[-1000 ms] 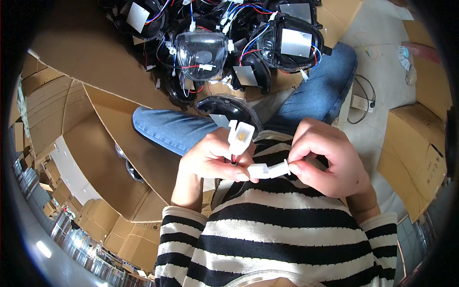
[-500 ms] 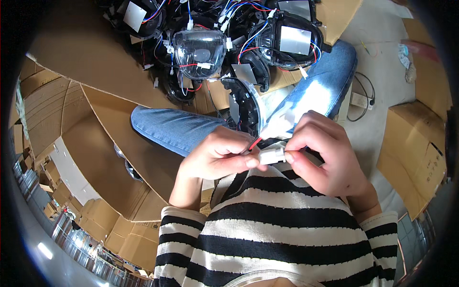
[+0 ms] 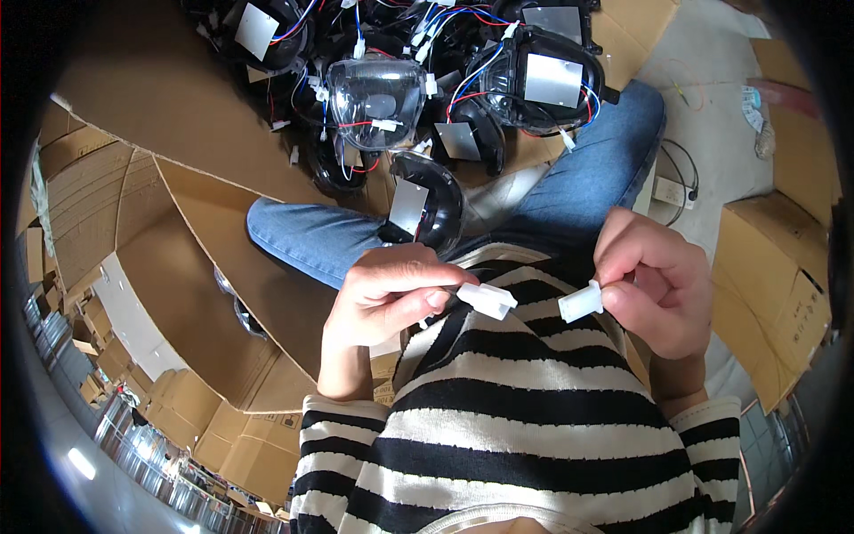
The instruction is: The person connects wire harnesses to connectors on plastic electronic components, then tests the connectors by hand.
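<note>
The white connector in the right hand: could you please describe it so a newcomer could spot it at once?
Start at the black-and-white striped shirt filling the lower middle. Above its right side, the right hand pinches a small white plastic connector at its fingertips. It is the blockier piece, apart from the flatter white connector that the left hand holds.

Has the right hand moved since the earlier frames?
Yes. The right hand with its white plug has shifted right, away from the left hand, judged against the striped shirt.
</note>
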`<act>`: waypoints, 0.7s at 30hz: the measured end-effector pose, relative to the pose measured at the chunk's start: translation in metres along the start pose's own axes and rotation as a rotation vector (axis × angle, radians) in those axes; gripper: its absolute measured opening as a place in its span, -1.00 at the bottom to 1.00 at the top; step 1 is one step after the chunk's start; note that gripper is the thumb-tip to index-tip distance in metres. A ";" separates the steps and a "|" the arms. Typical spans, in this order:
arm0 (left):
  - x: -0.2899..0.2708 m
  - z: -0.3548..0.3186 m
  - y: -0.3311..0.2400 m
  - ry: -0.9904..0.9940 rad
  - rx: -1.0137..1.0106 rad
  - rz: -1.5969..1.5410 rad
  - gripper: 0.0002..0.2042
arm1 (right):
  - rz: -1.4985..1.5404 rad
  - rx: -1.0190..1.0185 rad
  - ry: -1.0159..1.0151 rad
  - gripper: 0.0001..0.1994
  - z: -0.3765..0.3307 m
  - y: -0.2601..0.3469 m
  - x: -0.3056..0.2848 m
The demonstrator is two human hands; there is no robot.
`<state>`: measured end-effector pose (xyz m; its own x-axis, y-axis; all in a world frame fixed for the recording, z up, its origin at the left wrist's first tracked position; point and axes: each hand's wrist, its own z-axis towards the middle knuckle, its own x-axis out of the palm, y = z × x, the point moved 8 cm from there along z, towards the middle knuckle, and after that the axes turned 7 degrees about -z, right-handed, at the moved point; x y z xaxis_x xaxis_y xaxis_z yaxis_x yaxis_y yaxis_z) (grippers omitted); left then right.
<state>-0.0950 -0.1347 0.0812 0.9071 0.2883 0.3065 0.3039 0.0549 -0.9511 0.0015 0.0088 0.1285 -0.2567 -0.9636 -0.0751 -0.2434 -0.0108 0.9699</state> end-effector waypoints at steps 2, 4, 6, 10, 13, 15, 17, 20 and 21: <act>0.004 0.003 -0.003 0.077 0.067 0.047 -0.83 | 0.036 0.025 0.003 -0.96 0.000 -0.001 0.003; 0.003 0.002 -0.003 0.038 0.092 0.035 -0.83 | 0.015 0.022 0.023 -0.96 0.000 0.000 0.006; -0.001 0.001 0.000 -0.029 0.051 0.133 -0.83 | -0.005 0.017 0.044 -0.96 -0.001 0.001 0.010; 0.001 0.000 -0.004 -0.070 0.100 0.174 -0.83 | -0.040 0.023 0.089 -0.94 0.000 0.000 0.021; 0.002 0.000 -0.010 -0.090 0.145 0.257 -0.83 | -0.080 0.073 0.065 -0.93 0.001 -0.003 0.025; 0.003 -0.001 -0.015 -0.090 0.182 0.307 -0.83 | -0.141 0.034 0.029 -0.93 0.001 -0.002 0.024; 0.002 -0.001 -0.018 -0.100 0.188 0.348 -0.83 | -0.201 -0.004 -0.008 -0.92 0.002 -0.003 0.025; 0.004 0.000 -0.022 -0.121 0.206 0.390 -0.81 | -0.435 -0.122 -0.135 -0.91 0.004 0.007 0.023; 0.004 0.003 -0.021 -0.121 0.184 0.424 -0.81 | -0.433 -0.139 -0.148 -0.91 0.006 0.009 0.023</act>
<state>-0.0983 -0.1321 0.1027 0.8962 0.4306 -0.1067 -0.1526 0.0733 -0.9856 -0.0121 -0.0123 0.1342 -0.2926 -0.8143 -0.5013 -0.2321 -0.4481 0.8633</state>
